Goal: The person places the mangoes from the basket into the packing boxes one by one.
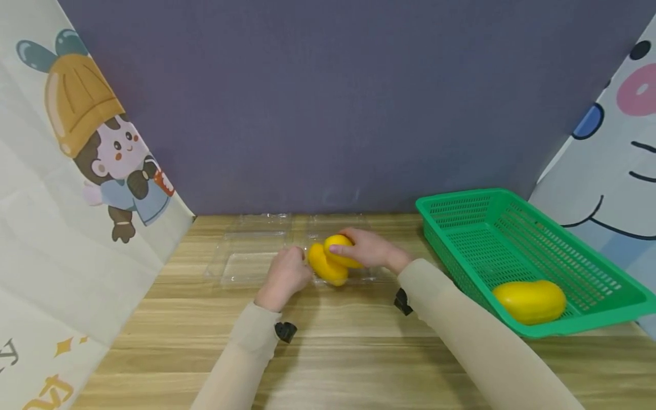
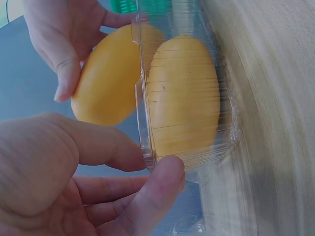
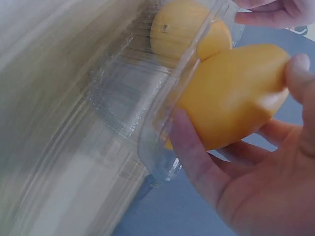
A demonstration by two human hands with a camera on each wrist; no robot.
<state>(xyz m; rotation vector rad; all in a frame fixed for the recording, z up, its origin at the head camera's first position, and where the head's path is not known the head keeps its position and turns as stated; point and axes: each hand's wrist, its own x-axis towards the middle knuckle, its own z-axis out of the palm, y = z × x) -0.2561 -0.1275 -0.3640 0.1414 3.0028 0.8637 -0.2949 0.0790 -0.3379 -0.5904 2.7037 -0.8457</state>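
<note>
A yellow mango [image 1: 326,267] lies in a clear plastic box [image 2: 229,118], close to its left wall. My left hand [image 1: 288,273] is at the box's left side and pinches its rim between thumb and finger, as the left wrist view shows. My right hand [image 1: 371,248] holds a second yellow mango [image 3: 241,96], thumb on one side and fingers on the other. This mango is tilted over the box's rim, against the first mango in the head view. Part of it is hidden behind the fingers.
Another clear plastic box [image 1: 248,266] with its lid open lies on the wooden table [image 1: 348,353] to the left. A green basket [image 1: 456,273] stands on the right with one yellow mango [image 1: 533,302] in its near end. A grey-blue wall [image 1: 307,114] rises behind.
</note>
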